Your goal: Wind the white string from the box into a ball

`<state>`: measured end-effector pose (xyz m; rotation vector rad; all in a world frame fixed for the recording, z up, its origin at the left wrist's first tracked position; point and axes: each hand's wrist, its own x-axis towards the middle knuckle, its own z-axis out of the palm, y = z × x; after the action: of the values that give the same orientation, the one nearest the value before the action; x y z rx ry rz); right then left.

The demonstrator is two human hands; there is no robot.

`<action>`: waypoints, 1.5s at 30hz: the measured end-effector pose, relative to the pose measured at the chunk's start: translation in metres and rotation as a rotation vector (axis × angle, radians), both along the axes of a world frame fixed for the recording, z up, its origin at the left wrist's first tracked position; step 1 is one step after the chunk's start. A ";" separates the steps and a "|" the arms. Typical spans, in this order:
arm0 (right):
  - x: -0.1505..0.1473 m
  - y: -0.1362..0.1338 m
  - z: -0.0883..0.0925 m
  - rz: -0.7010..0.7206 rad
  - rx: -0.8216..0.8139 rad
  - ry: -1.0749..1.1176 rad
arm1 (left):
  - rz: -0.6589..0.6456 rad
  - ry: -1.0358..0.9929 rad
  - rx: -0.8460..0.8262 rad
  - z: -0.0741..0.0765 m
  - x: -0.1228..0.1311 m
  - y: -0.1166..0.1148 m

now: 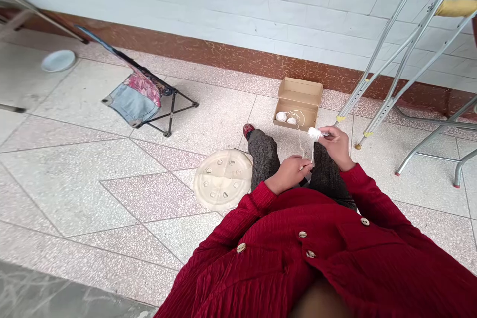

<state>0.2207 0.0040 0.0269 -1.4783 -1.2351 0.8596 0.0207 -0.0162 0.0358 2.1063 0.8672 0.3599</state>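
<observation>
My right hand is closed on a white bundle of yarn, which sticks out to the left of the fingertips. A strand of white yarn runs down from the bundle to my left hand, whose fingers pinch it above my lap. On the floor beyond my knees stands an open cardboard box. Two white yarn balls and loose loops of yarn lie in it. Another strand hangs between the box and my left hand. The exact finger grip is too small to make out.
A round cream plastic lid with holes lies left of my legs. Farther left stand a folding chair and a pale dish. Metal crutches lean at the right, beside a metal-legged stool. A tiled wall closes off the far side.
</observation>
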 end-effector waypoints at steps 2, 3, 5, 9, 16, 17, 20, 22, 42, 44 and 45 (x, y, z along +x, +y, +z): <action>-0.001 -0.002 -0.005 0.124 -0.007 -0.256 | 0.001 0.001 0.108 0.005 -0.006 0.004; -0.003 -0.006 -0.006 0.212 -0.023 -0.336 | 0.010 -0.001 0.159 0.007 -0.010 0.008; -0.012 -0.020 -0.004 0.370 -0.075 -0.348 | 0.061 0.004 0.247 0.010 -0.019 0.017; -0.026 -0.041 0.010 0.449 -0.199 0.040 | 0.153 -0.038 0.208 0.009 -0.030 0.029; -0.008 -0.008 0.011 -0.023 -0.083 0.284 | 0.058 -0.093 -0.064 -0.002 -0.007 0.007; -0.005 -0.003 0.006 -0.052 -0.064 0.187 | 0.035 -0.081 -0.051 -0.003 -0.005 0.004; -0.006 -0.003 -0.008 0.013 -0.059 -0.183 | 0.022 -0.051 0.038 0.000 -0.008 0.003; -0.013 -0.013 -0.010 0.172 -0.091 -0.292 | 0.040 -0.051 0.116 0.004 -0.018 0.009; -0.013 0.001 -0.008 -0.025 -0.111 -0.223 | 0.009 -0.066 0.081 0.004 -0.021 0.011; -0.019 -0.007 -0.010 0.082 -0.098 -0.310 | 0.022 -0.041 0.187 0.010 -0.026 0.021; -0.023 -0.011 -0.009 0.147 -0.096 -0.302 | 0.037 -0.033 0.237 0.013 -0.028 0.027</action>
<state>0.1977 -0.0067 0.0184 -1.6542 -1.5595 0.8220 -0.0075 0.0110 0.0486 2.2955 0.8809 0.5383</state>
